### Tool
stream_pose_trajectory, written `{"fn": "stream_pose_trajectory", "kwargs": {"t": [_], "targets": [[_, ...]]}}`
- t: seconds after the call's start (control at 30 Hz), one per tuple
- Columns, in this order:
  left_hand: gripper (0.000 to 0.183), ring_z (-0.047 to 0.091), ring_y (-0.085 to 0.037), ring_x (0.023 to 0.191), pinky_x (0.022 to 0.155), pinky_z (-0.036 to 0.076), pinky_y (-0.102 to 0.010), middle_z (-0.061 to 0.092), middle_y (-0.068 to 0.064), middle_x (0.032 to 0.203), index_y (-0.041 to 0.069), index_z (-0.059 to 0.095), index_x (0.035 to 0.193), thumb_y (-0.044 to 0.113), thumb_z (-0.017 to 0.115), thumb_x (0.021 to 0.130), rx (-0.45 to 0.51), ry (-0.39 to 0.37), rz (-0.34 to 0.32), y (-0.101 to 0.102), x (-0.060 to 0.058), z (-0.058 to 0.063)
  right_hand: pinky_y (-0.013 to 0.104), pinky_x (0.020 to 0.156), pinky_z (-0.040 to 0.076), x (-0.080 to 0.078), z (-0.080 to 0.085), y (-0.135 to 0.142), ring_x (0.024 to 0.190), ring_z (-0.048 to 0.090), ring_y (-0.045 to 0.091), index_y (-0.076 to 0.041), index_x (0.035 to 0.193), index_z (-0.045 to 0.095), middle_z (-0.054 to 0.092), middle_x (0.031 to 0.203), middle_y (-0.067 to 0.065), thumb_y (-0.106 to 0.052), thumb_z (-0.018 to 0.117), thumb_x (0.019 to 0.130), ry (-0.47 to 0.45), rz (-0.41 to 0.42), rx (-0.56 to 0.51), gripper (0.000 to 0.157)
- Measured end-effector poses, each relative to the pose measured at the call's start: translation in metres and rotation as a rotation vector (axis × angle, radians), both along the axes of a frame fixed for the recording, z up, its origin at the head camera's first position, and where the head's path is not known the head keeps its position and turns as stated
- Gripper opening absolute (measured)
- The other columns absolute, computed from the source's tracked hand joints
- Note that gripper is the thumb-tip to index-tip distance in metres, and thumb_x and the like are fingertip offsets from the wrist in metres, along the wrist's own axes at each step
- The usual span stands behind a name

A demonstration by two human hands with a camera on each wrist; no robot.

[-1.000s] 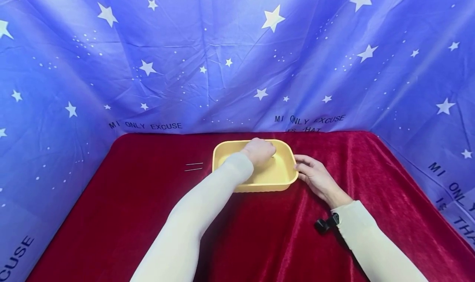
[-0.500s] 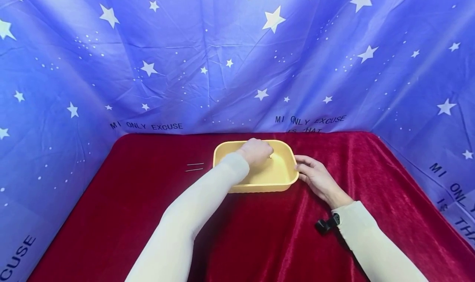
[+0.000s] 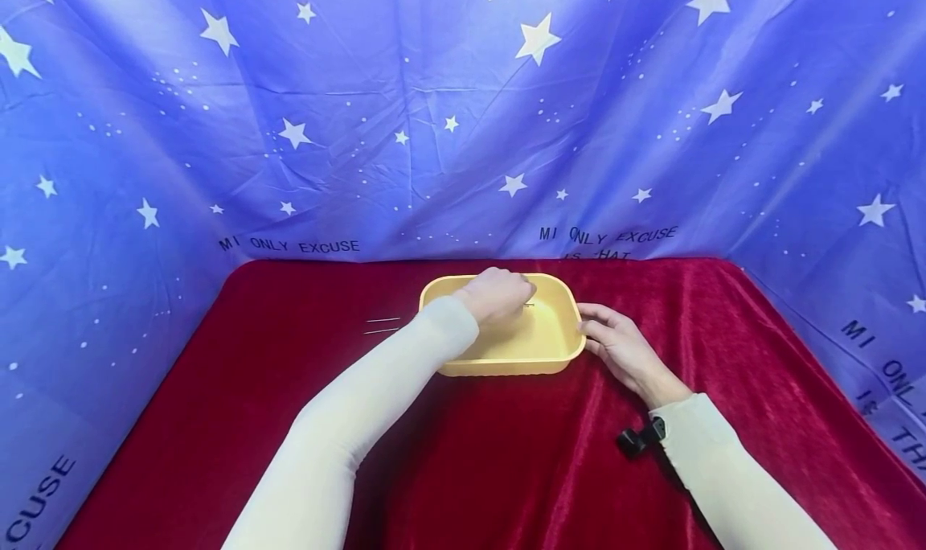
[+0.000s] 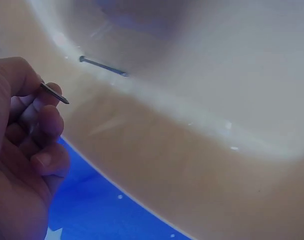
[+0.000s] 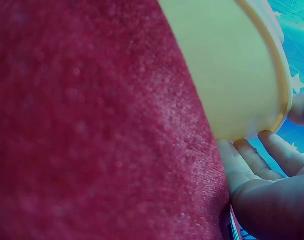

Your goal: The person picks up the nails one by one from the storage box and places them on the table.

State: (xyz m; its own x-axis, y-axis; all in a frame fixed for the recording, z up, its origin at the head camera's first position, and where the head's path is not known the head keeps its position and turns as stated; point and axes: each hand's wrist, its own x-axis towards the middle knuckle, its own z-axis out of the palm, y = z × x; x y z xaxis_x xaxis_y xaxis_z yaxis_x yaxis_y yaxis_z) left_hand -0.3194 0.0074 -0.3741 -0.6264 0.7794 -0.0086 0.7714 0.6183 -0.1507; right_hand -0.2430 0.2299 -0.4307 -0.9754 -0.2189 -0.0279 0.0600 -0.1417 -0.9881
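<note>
A yellow rectangular box [image 3: 528, 367] with rounded corners stands on the red cloth. My left hand [image 3: 499, 294] reaches inside it from the left. In the left wrist view, the thumb and index finger pinch a short dark nail [image 4: 56, 94], its pointed end sticking out and its other end hidden by the fingers. Past the fingertips, a second nail [image 4: 103, 66] lies in the box along the edge of its floor. At the box's right end my right hand [image 3: 622, 349] touches the outer wall with its fingertips; the fingers are nearly straight in the right wrist view.
Two thin metal pieces [image 3: 382, 326] lie side by side on the red cloth [image 3: 289, 357], left of the box; their kind is too small to tell. A blue curtain [image 3: 405, 132] with white stars hangs behind and at both sides. A black camera [image 3: 640, 437] sits on the right wrist.
My left hand and forearm have shifted slightly left inside the box, and a nail now shows beside the fingers. My right hand stays at the box's end.
</note>
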Motion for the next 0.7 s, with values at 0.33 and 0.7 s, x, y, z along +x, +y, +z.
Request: {"fn": "stream_pose_trajectory", "kwargs": {"t": [0.33, 0.7], "targets": [[0.011, 0.063, -0.020, 0.079, 0.070, 0.054, -0.036, 0.061, 0.002, 0.088, 0.015, 0.063, 0.094, 0.014, 0.053, 0.089, -0.014, 0.017, 0.003, -0.001, 0.005, 0.012, 0.029, 0.083, 0.055, 0.001, -0.002, 0.001, 0.096, 0.061, 0.017, 0.014, 0.135, 0.034, 0.055, 0.117, 0.014, 0.001, 0.050, 0.094, -0.001, 0.005, 0.015, 0.046], [0.007, 0.063, -0.020, 0.080, 0.069, 0.055, -0.039, 0.062, 0.004, 0.085, 0.017, 0.063, 0.088, 0.017, 0.056, 0.087, 0.013, 0.036, 0.049, -0.017, 0.010, 0.037, 0.028, 0.081, 0.055, 0.000, -0.001, 0.000, 0.095, 0.061, 0.017, 0.015, 0.134, 0.035, 0.057, 0.115, 0.012, 0.002, 0.050, 0.094, 0.011, 0.004, -0.002, 0.045]]}}
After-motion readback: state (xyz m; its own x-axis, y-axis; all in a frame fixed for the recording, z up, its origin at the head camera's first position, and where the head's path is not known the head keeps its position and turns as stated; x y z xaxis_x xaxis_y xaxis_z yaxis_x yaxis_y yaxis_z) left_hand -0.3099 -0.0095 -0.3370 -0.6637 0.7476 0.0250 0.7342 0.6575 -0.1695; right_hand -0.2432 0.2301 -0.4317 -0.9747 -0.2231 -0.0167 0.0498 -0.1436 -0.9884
